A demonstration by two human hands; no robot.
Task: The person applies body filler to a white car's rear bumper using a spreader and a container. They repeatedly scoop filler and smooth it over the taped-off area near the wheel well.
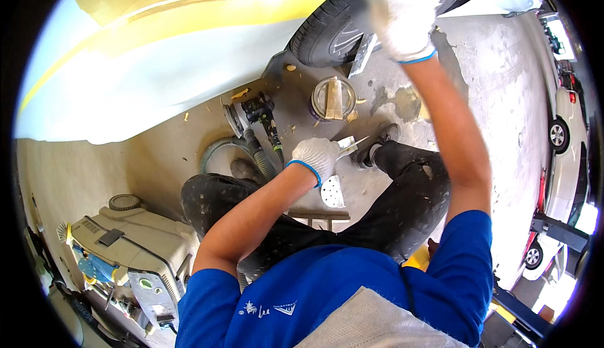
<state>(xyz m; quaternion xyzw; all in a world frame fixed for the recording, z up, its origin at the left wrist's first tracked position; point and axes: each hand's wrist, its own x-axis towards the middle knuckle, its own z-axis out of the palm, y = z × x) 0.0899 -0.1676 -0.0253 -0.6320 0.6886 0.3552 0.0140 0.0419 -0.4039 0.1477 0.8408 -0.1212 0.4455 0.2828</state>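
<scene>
My left hand, in a white knit glove with a blue cuff, is closed between my knees on a thin, flat, scraper-like tool. Its pale blade points right. My right hand, gloved alike, is raised in front of the car wheel and smeared by motion. Its fingers look closed round a blurred greyish thing, too unclear to name. Left of the wheel, the car's body panel shows yellow patches on pale paint. On the floor stands a round can with a beige strip across its lid.
A sander with a grey hose lies left of the can. A flat grey strip leans by the tyre. A perforated white sanding disc is between my legs. A beige wheeled machine stands at left; a parked car is far right.
</scene>
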